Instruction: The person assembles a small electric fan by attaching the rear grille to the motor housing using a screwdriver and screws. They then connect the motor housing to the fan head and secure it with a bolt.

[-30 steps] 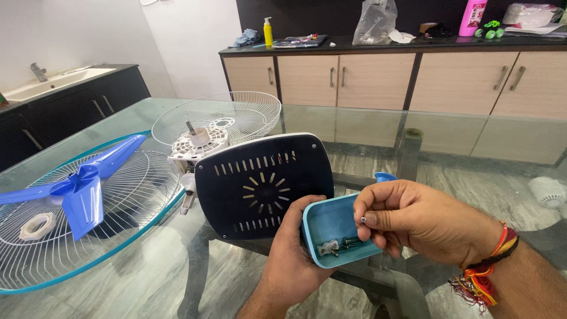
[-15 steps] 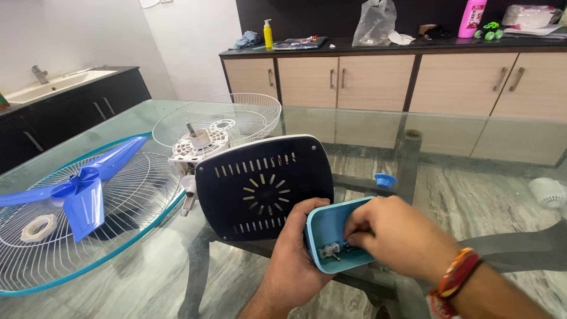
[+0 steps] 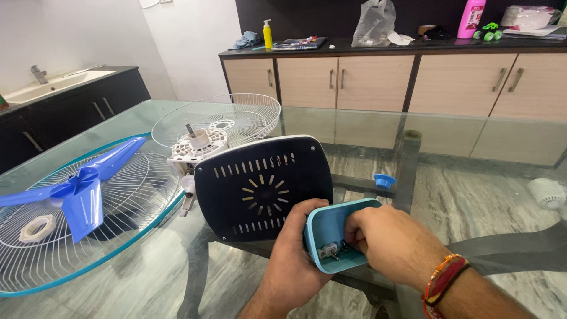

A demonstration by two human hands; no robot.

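The right hand [image 3: 387,245] covers the near corner of the light-blue tray [image 3: 331,227], so its fingertips and whatever they pinch are hidden; the small metal screws [image 3: 332,250] inside are too tiny to tell apart. The blue fan blade [image 3: 80,189] and front grille [image 3: 88,236] are cut off at the left edge.

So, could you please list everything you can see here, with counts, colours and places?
Small tray: 1, light blue, in left hand, holds screws.
Rear fan cover: 1, black, slotted, mid-table.
Fan blade: 1, blue, on left grille.
Wire grilles: 2, white, table left and centre.
Fan motor: 1, white, in centre grille.
Cap: 1, blue, table right.
Glass table: 1, clear.
Bottles: 2, yellow and pink, on counter.
Sink: 1, white, far left.
Left hand: grips tray.
Right hand: fingers inside tray.
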